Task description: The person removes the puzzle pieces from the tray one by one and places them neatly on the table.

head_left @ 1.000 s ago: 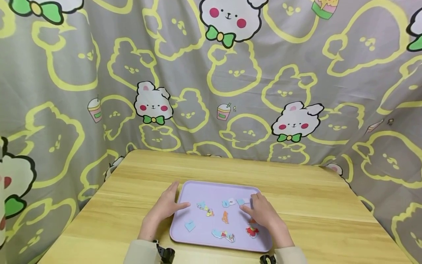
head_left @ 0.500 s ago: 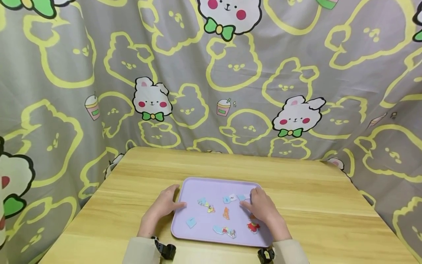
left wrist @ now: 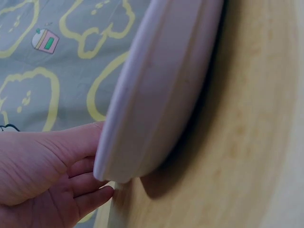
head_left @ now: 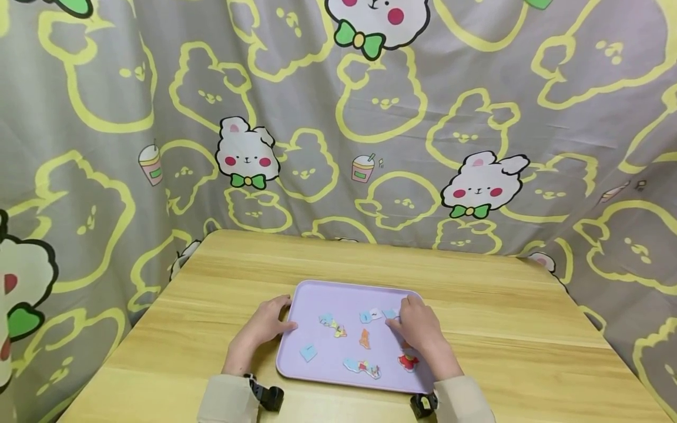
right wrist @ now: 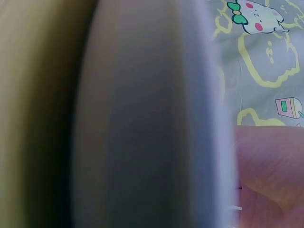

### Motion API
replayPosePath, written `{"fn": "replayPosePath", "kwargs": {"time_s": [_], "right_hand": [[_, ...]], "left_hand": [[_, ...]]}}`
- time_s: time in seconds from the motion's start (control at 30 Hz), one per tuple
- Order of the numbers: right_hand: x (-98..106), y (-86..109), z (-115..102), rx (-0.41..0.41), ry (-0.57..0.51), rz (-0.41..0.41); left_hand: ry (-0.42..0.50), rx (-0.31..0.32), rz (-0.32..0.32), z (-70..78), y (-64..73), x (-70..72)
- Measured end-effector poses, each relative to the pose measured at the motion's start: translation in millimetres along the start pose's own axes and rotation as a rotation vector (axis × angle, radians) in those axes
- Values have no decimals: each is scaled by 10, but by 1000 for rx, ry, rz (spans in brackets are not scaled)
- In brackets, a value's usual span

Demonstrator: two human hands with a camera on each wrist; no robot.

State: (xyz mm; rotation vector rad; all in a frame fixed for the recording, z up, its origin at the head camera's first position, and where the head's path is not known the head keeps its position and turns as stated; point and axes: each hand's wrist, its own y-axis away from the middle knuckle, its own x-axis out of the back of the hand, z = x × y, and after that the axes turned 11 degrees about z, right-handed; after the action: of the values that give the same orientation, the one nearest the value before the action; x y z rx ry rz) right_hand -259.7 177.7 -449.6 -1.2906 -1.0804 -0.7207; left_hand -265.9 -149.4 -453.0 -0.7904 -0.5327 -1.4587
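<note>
A lavender tray [head_left: 317, 299] lies on the wooden table in the head view. My left hand [head_left: 267, 324] grips its left side, thumb over the rim; in the left wrist view the left fingers [left wrist: 90, 183] reach under the tray's edge. At the right side my right hand [head_left: 421, 329] holds the rim, thumb inside the tray. Small cut-out picture pieces lie on it: a light blue square [head_left: 308, 352], an orange piece [head_left: 364, 338], a red one [head_left: 408, 362], multicoloured strips [head_left: 362, 368] and blue-and-white pieces [head_left: 370, 316]. The right hand partly hides pieces near it.
The wooden table [head_left: 185, 329] extends around the tray on all sides. A grey curtain [head_left: 317, 106] with cartoon prints hangs behind the table and along both sides. Black wrist cameras [head_left: 271, 398] sit at both sleeves.
The left thumb has drawn back from inside the tray to its rim, and the left fingers have closed in on the edge. The right fingers are more curled. The head view has tilted slightly down.
</note>
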Motion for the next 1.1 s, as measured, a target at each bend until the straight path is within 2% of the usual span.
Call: {"fn": "replayPosePath", "kwargs": {"time_s": [0.23,0.47,0.83,1.1], "right_hand": [[-7,-22,-21,57,64,76],[10,-54,1,43,29,77],[-22,-103,88,-146,-257,-46],[-68,-98,117,-196,-361,-75]], "left_hand": [[-10,-17,-5,6,17,28],[-2,-23,-6,-5,28,30],[21,-23,5,-20,19,11],[48,-5,14,-78,34,-7]]}}
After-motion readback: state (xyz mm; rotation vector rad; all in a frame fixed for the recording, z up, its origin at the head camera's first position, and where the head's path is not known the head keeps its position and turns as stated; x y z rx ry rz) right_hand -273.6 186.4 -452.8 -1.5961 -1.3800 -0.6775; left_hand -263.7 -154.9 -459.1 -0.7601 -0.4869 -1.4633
